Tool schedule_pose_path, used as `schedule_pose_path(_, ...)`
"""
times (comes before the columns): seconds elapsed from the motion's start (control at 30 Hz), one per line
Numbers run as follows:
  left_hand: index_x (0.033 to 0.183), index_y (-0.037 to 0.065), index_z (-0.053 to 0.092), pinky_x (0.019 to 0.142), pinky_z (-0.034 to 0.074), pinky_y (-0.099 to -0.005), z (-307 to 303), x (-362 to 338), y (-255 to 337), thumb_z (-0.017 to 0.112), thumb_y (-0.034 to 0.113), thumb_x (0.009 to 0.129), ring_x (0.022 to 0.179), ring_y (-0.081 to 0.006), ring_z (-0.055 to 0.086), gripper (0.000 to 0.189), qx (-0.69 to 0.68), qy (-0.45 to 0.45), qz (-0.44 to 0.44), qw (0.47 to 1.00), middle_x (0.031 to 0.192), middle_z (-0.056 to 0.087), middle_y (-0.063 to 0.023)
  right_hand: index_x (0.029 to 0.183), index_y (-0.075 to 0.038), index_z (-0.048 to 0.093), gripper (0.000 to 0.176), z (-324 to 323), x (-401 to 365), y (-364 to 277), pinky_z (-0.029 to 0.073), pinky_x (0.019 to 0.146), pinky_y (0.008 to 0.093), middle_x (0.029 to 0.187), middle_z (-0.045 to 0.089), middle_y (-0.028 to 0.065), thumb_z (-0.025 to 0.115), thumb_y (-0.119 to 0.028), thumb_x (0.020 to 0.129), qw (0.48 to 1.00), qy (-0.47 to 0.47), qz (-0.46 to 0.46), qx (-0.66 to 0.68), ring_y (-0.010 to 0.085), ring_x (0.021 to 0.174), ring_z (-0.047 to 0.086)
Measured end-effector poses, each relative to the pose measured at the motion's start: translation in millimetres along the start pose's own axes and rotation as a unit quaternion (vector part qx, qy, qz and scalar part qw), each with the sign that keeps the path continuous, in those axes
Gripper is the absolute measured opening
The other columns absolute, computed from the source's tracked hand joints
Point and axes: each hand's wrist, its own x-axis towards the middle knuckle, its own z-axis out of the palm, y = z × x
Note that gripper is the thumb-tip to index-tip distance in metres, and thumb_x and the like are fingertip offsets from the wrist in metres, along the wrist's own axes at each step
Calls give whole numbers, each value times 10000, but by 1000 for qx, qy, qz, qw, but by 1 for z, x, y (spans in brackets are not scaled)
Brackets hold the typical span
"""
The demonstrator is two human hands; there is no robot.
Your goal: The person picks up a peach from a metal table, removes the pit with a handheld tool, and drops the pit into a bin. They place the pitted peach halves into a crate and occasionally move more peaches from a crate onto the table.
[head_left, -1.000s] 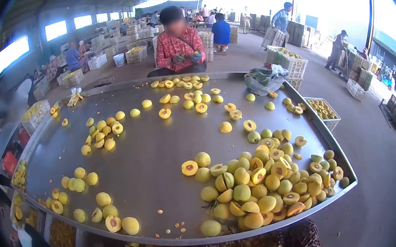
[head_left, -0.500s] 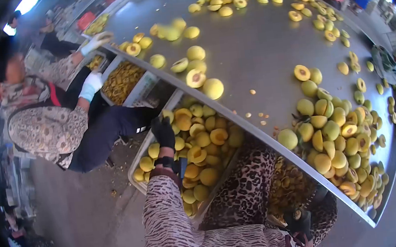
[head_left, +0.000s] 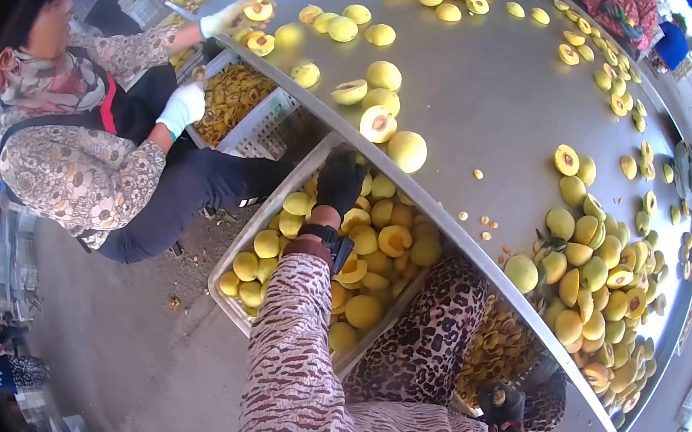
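From here I can't tell whether the left hand (head_left: 341, 184) or right hand (head_left: 502, 405) grips anything; pressing hard could bruise the fruit (head_left: 364, 239) beneath the left.

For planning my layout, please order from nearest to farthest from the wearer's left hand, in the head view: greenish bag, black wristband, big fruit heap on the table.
1. Black wristband, just behind the left hand.
2. Big fruit heap, to the right.
3. Greenish bag, farther right.

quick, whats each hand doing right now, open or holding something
Left hand: at the yellow fruit; open or closed cannot be told.
Right hand: too dark to tell.
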Motion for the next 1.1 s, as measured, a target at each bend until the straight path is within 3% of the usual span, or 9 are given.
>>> schedule_pose_path(0.13,1288,20,519,1068,361,-495,-13,-4,-7,604,316,880,1242,-410,483,511,-97,3,29,995,1326,530,-222,773,-96,687,112,20,8,39,542,614,365,673,675,105,746,-170,713,999,-34,-5,-37,245,648,692)
schedule_pose_path(0.27,1273,47,542,1092,312,-515,0,-3,-10,569,366,889,1266,-389,459,500,38,-3,84,996,1348,520,-185,781,-94,688,127,19,23,36,542,612,369,675,675,113,754,-177,712,997,-65,-34,26,257,657,695)
schedule_pose_path(0.37,1293,93,545,1111,255,-539,-19,5,-2,560,405,885,1314,-369,401,514,42,-113,54,991,1396,475,-168,798,-96,686,131,2,30,6,542,612,372,685,676,117,752,-170,712,997,-61,-37,38,272,661,694)
schedule_pose_path(0.43,1249,141,580,1064,300,-572,-28,-16,10,539,336,913,1326,-406,375,390,-36,45,57,997,1359,501,-136,809,-97,685,136,-11,32,-2,541,612,374,692,676,120,750,-166,712,997,-56,-40,41,281,664,694)
schedule_pose_path(0.7,1412,200,439,1110,206,-607,-42,-37,22,555,421,879,1411,-417,243,588,13,-101,-48,994,1555,305,-44,803,-91,650,98,-18,8,10,523,584,390,718,673,127,718,-106,735,991,8,-130,-16,314,659,682)
schedule_pose_path(0.77,1424,196,424,1113,198,-608,-59,-30,33,555,426,880,1416,-417,235,605,29,-135,-46,989,1555,303,-51,807,-45,687,91,-19,8,3,507,568,338,667,663,113,700,-70,720,990,-11,-131,56,225,592,660)
schedule_pose_path(0.8,1435,193,410,1117,190,-609,-65,-34,40,555,431,880,1422,-417,227,622,43,-175,-54,982,1556,300,-57,821,-88,634,107,-20,5,5,523,585,394,723,673,132,696,-79,734,989,-30,-137,46,329,661,678)
schedule_pose_path(0.93,1435,159,426,1125,180,-612,-65,-83,135,593,403,851,1407,-414,264,654,-113,-92,134,980,1510,357,-136,837,-96,629,137,-24,-5,10,524,588,394,725,670,137,714,-91,730,992,-38,-118,19,333,664,679)
schedule_pose_path(1.1,1326,99,502,1114,229,-607,-48,-108,145,616,261,848,1309,-362,426,517,-95,-104,163,976,1339,530,-165,834,-83,665,132,-33,-11,-3,494,556,337,624,621,91,713,-108,714,990,0,-129,-50,233,560,633)
